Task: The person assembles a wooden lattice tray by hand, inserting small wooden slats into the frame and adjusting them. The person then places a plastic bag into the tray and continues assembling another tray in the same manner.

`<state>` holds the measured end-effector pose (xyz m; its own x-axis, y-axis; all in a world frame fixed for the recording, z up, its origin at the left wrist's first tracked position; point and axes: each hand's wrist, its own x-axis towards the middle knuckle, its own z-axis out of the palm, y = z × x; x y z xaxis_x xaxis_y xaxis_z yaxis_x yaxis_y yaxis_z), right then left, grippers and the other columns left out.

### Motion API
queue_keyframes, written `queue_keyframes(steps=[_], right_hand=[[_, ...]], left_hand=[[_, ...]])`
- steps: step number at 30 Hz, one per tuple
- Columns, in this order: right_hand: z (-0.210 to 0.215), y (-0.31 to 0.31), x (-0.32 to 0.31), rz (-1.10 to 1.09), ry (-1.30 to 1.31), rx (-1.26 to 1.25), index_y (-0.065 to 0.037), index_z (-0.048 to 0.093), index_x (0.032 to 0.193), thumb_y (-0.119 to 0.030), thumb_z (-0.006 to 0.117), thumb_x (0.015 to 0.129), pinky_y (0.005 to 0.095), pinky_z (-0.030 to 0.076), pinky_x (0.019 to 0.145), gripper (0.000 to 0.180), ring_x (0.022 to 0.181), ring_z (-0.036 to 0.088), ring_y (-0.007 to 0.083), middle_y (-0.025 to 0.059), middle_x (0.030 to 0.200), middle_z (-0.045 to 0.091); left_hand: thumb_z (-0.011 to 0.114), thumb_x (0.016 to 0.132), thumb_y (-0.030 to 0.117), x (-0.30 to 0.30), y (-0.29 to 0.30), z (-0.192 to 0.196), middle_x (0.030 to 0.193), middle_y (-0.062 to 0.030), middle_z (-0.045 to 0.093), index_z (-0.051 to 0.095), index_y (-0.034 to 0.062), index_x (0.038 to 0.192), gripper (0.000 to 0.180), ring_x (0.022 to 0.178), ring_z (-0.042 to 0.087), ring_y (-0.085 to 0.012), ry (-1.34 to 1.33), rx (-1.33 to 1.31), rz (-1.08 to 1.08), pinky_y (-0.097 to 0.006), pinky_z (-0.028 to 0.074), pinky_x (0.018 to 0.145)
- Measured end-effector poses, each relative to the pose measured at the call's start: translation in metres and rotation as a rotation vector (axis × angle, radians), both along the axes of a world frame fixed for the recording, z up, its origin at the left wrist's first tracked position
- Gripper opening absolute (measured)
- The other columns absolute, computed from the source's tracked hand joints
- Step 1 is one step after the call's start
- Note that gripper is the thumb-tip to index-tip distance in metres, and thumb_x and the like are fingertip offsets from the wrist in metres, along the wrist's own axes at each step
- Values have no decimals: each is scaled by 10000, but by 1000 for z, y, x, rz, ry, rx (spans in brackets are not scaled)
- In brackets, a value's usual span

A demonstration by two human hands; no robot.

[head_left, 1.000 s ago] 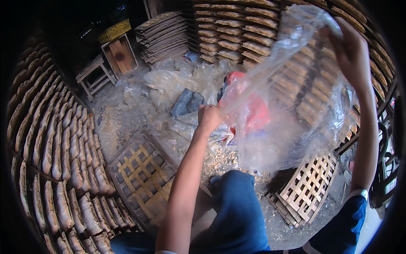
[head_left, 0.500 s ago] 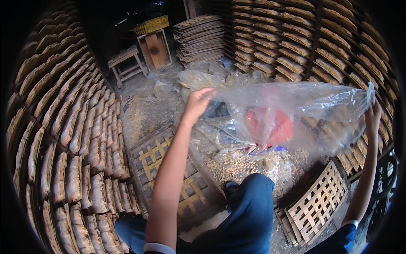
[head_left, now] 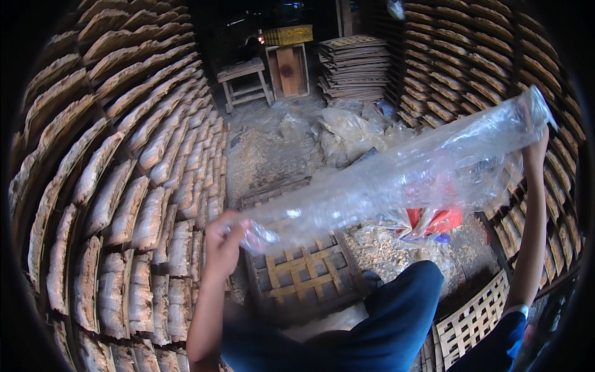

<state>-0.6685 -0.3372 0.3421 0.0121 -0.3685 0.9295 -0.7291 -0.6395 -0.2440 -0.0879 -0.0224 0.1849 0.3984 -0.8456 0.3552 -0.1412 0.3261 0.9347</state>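
Clear plastic sheet (head_left: 396, 180) stretched between 2 hands: left hand (head_left: 224, 239) clenches its lower end, right hand (head_left: 536, 149) grips its upper end, above a slatted wooden tray (head_left: 297, 273).

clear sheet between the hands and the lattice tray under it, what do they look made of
The clear sheet: thin plastic film, glossy, going by its see-through, wrinkled, glinting surface. The lattice tray: probably bamboo or wood slats, matt and pale tan, crossed in an open grid.

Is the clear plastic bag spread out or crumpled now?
Spread out. The plastic bag is stretched long between the left hand and the raised right hand, each gripping one end.
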Motion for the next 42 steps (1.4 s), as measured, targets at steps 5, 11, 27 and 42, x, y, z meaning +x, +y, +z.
queue_keyframes(steps=[5,11,27,42], right_hand=[[48,-24,142,168,-58,90,-43,671,1307,-402,658,989,355,523,860,479,943,699,213,133,1047,754],[25,-40,329,19,191,173,-43,692,1225,-589,631,929,414,519,906,625,980,710,354,222,1048,733],[-268,-25,676,726,616,420,-126,641,1273,-343,685,907,474,555,885,428,972,694,399,184,1095,723],[-351,46,446,550,838,1419,5,614,1230,-494,721,904,445,563,847,606,906,719,354,209,1033,732]], left_hand=[[644,996,108,-26,67,-40,778,-23,699,678,8,897,145,696,634,-78,121,76,-59,-226,490,649],[670,890,-16,-19,129,-68,885,-86,759,769,21,984,142,784,704,-129,-298,354,-116,-275,547,709],[495,1006,447,-32,157,-102,906,-153,743,736,89,880,450,888,719,-347,-670,1324,-303,-488,568,795],[468,1015,380,-29,158,-154,885,-159,729,753,136,928,386,822,712,-371,-742,1317,14,-521,557,754]])
